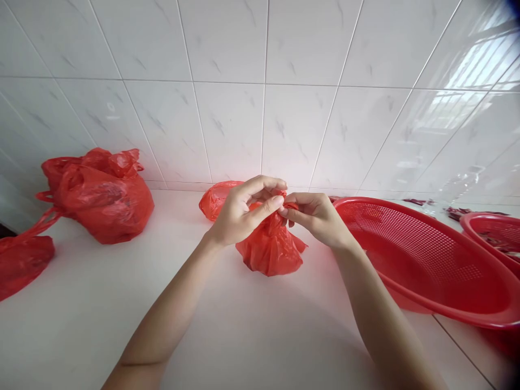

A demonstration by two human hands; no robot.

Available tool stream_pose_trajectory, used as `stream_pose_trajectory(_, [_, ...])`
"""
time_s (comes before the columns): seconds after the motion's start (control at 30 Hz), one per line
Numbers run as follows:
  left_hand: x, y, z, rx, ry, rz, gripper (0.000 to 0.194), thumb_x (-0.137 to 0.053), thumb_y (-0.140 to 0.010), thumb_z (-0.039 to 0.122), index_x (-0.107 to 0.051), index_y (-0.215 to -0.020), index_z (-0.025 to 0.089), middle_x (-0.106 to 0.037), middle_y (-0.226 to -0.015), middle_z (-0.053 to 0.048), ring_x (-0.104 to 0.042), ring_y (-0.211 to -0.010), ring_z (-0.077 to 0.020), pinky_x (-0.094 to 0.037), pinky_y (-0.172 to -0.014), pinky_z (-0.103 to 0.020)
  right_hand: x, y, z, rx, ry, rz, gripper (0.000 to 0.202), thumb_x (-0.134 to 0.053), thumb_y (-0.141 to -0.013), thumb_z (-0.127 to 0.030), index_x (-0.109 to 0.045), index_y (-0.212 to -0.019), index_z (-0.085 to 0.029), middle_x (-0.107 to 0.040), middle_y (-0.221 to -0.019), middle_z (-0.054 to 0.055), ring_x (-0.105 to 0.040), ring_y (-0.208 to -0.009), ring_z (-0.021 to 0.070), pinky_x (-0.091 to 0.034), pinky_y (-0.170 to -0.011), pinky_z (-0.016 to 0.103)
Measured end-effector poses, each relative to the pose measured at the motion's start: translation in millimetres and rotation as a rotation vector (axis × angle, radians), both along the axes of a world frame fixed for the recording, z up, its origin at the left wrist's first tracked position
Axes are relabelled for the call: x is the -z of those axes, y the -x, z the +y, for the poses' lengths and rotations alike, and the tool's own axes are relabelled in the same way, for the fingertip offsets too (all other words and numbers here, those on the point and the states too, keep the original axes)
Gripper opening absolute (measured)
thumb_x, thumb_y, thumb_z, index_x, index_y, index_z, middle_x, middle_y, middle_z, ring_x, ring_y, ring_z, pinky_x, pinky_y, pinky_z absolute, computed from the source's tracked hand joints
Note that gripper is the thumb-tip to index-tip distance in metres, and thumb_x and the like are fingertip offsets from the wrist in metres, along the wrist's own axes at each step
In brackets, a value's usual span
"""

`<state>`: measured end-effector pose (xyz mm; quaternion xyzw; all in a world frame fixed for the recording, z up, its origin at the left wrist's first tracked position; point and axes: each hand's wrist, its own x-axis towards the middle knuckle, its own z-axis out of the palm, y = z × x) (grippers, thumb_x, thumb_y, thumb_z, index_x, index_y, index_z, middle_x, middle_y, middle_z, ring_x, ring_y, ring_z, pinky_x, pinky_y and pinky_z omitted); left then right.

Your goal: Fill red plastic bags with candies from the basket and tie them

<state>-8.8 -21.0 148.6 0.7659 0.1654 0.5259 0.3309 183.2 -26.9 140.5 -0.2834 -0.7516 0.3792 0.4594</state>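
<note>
A red plastic bag (270, 252) rests on the white counter in the middle, its neck gathered and twisted upward. My left hand (244, 208) pinches one end of the bag's top between thumb and fingers. Close beside it, my right hand (317, 216) grips another bit of the twisted plastic. Both hands are closed, with their fingertips almost touching above the bag. What the bag holds cannot be made out through the plastic. Just behind my left hand lies another red plastic bag (213, 200), partly covered by the hand.
Two more red bags, a full one (105, 200) and a flatter one (28, 265), sit on the left. A large red perforated basket (430, 260) stands at right, with a smaller red basket (495, 222) and a clear plastic bottle (459, 187) beyond. A tiled wall (227, 124) backs the counter (244, 336).
</note>
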Motion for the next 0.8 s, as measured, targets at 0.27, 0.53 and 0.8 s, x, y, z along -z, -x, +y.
stream_pose_trajectory(0.27, [20.8, -6, 21, 0.068, 0.271, 0.234, 0.081, -0.086, -0.071, 0.03, -0.045, -0.142, 0.031, -0.059, -0.127, -0.009, -0.059, -0.114, -0.0234, -0.048, -0.097, -0.041, -3.0, -5, -2, 0.141, 0.038, 0.19, 0.015, -0.069, -0.088, -0.032, -0.071, -0.084, -0.017, -0.07, -0.074, 0.003, -0.065, -0.07, 0.0155, -0.054, -0.069, 0.031])
stream_pose_trajectory(0.53, [43.0, -23, 30, 0.228, 0.441, 0.278, 0.026, -0.08, -0.077, 0.039, -0.069, -0.09, 0.019, -0.062, -0.091, -0.003, -0.058, -0.089, -0.018, -0.046, -0.082, -0.035, -6.4, -12, -2, 0.239, -0.001, 0.256, 0.015, -0.068, -0.089, -0.028, -0.071, -0.078, -0.018, -0.069, -0.07, 0.003, -0.062, -0.064, 0.014, -0.052, -0.064, 0.03])
stream_pose_trajectory(0.8, [42.1, -26, 27, 0.195, 0.416, 0.297, 0.031, -0.075, -0.08, 0.045, -0.062, -0.077, 0.017, -0.051, -0.073, 0.001, -0.049, -0.069, -0.0124, -0.039, -0.067, -0.029, -6.9, -19, 3, 0.247, 0.07, 0.397, 0.014, -0.072, -0.085, -0.028, -0.071, -0.076, -0.017, -0.069, -0.072, 0.003, -0.061, -0.059, 0.0119, -0.049, -0.06, 0.028])
